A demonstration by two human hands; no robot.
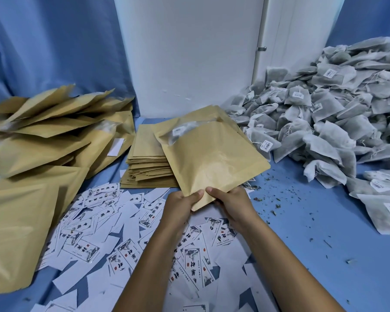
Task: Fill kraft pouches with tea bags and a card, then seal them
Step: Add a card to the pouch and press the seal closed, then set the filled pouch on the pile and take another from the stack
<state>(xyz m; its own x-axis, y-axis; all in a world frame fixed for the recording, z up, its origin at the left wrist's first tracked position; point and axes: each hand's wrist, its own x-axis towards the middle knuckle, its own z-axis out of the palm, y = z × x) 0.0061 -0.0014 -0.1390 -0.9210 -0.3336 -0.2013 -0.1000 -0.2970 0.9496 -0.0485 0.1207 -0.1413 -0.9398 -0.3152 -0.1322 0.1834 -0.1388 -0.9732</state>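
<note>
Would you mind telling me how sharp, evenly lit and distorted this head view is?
Head view: soft, even light with faint shadows; wide-angle bending curves the wall edge; the held pouch and both hands, left hand and right hand, look sharp; the corners are softer.

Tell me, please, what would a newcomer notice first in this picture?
First, the kraft pouch at the centre, held at its near corner by the left hand and right hand, mouth open. Next, the grey heap of tea bags on the right. Then the cards scattered in front.
</note>
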